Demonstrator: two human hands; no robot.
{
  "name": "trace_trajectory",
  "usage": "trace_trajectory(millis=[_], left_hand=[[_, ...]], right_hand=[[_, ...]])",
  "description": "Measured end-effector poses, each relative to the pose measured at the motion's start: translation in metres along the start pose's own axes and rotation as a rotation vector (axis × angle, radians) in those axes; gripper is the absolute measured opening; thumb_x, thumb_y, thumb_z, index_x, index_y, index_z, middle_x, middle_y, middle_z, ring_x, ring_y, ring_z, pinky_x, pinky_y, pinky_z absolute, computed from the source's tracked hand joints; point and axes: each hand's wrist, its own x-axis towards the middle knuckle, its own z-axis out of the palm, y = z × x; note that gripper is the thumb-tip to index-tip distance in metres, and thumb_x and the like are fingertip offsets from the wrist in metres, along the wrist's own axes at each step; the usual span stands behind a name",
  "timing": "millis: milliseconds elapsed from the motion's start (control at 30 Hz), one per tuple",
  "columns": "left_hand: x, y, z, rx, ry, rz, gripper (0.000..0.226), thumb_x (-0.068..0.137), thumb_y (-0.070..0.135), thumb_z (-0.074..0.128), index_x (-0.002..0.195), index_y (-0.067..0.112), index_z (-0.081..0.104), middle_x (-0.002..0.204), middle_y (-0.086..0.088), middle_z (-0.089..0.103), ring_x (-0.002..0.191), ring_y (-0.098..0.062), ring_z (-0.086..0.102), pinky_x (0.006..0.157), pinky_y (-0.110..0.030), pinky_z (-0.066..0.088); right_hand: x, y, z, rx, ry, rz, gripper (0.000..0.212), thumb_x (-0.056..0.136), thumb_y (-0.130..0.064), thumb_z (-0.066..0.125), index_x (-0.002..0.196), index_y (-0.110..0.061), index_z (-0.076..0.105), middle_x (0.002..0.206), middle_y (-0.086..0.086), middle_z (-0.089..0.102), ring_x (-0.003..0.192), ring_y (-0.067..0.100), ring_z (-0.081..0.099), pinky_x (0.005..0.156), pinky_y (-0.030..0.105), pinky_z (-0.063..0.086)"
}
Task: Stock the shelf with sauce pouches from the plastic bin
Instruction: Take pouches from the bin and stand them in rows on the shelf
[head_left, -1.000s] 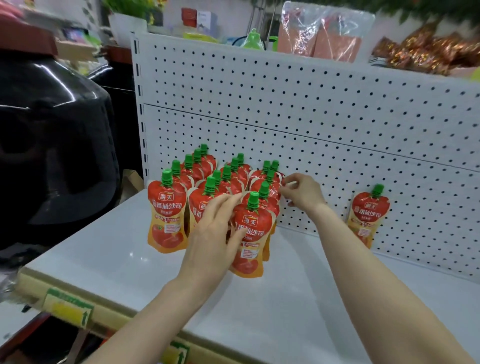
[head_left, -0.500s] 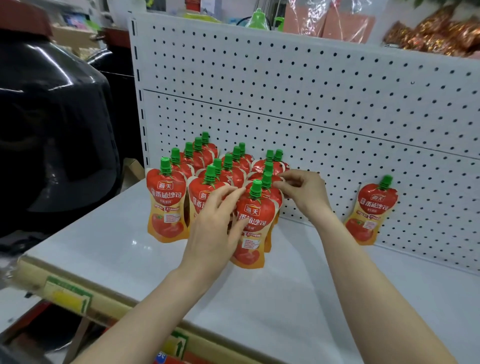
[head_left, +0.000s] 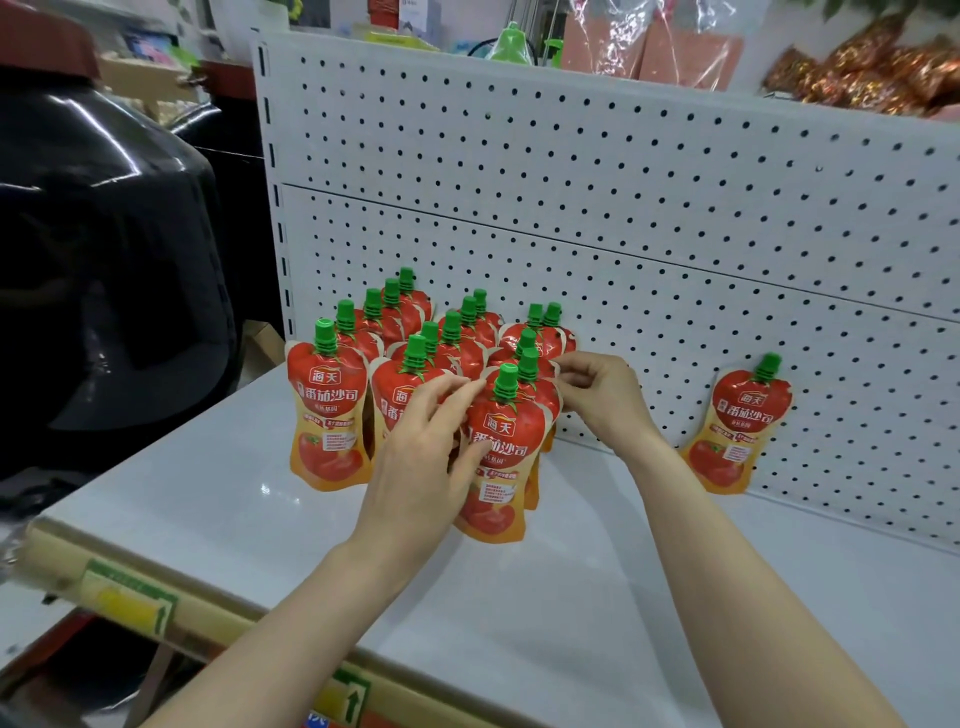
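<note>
— Seen where, the sauce pouches (head_left: 431, 374)?

— Massed at the left end of the white shelf (head_left: 597, 613), close against the pegboard back panel (head_left: 623, 208). Arranged in three rows running from the front edge back toward the panel.

— Pointing which way?

— Standing upright, long axis vertical, green caps up, printed red fronts turned toward the camera. Back ones partly hidden behind front ones.

— And the front pouch (head_left: 501, 447)?

— Heading the right-hand row, upright too, cap on top, tomato picture low on its face. Flanked by both hands.

— Left hand (head_left: 426, 457)?

— Reaching in from below, back of hand to the camera, fingers loosely spread and curled against the left edge of that pouch. Thumb side hidden, so hard to call it a firm clamp.

— Right hand (head_left: 597, 395)?

— Set just right of the row, thumb and forefinger pinched together on the upper edge of a pouch directly behind the front one.

— Anything else on the shelf?

— A lone pouch (head_left: 737, 426) well apart to the right, tilted back against the panel, cap up. Also a large black container (head_left: 104, 260) beyond the shelf's left end.
</note>
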Motion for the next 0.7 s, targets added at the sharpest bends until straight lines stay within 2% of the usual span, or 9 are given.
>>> trace_trajectory(millis=[100,167,267,400,533,633,700], left_hand=[[0.0,0.0,0.0,-0.002,0.008,0.006,0.055,0.088,0.022,0.068,0.139,0.023,0.048,0.136,0.007,0.047,0.122,-0.001,0.041,0.098,-0.022,0.043],[0.001,0.0,0.0,-0.004,0.014,0.012,0.055,0.088,0.022,0.068,0.139,0.023,0.049,0.135,0.007,0.047,0.12,0.003,0.039,0.097,-0.02,0.041],[0.001,-0.001,-0.001,-0.013,0.015,0.019,0.053,0.088,0.023,0.067,0.138,0.023,0.049,0.134,0.007,0.048,0.119,-0.004,0.047,0.096,-0.022,0.044],[0.003,-0.003,-0.003,-0.014,0.028,0.032,0.049,0.089,0.027,0.064,0.136,0.022,0.052,0.132,0.008,0.05,0.12,-0.004,0.047,0.095,-0.018,0.042],[0.005,-0.003,-0.004,-0.027,0.025,0.041,0.047,0.09,0.034,0.058,0.135,0.021,0.054,0.131,0.009,0.051,0.119,-0.003,0.048,0.094,-0.016,0.044],[0.007,-0.004,-0.005,-0.028,0.026,0.045,0.045,0.091,0.032,0.061,0.133,0.019,0.055,0.13,0.01,0.052,0.119,-0.003,0.048,0.094,-0.016,0.044],[0.008,-0.005,-0.004,-0.017,0.024,0.048,0.044,0.09,0.03,0.063,0.133,0.02,0.056,0.13,0.01,0.052,0.118,-0.002,0.049,0.094,-0.015,0.044]], right_hand=[[-0.002,0.001,-0.001,-0.016,-0.03,-0.015,0.012,0.085,-0.012,0.075,0.096,-0.016,0.076,0.081,-0.001,0.075,0.072,0.005,0.069,0.064,0.019,0.054],[0.0,-0.001,-0.002,0.0,-0.032,-0.024,0.016,0.085,-0.017,0.076,0.101,-0.019,0.075,0.087,0.0,0.074,0.079,0.008,0.069,0.069,0.022,0.057],[0.005,-0.01,-0.007,0.032,0.021,0.0,0.011,0.091,-0.028,0.068,0.102,-0.025,0.073,0.093,0.0,0.074,0.082,0.009,0.069,0.07,0.021,0.057],[0.027,-0.023,-0.02,-0.009,0.063,-0.028,0.015,0.099,-0.022,0.057,0.1,-0.022,0.072,0.088,-0.002,0.075,0.075,0.006,0.067,0.066,0.02,0.053],[0.057,-0.029,-0.018,-0.229,0.053,-0.067,0.019,0.098,-0.024,0.056,0.105,-0.021,0.074,0.087,-0.003,0.075,0.076,0.006,0.064,0.077,0.029,0.053],[0.072,-0.038,-0.012,-0.481,0.044,-0.128,0.026,0.096,-0.031,0.057,0.113,-0.02,0.073,0.107,-0.001,0.075,0.1,0.013,0.066,0.092,0.036,0.051],[0.077,-0.044,-0.007,-0.628,0.0,-0.146,0.032,0.093,-0.042,0.061,0.115,-0.022,0.072,0.11,0.0,0.073,0.105,0.019,0.063,0.09,0.037,0.051]])
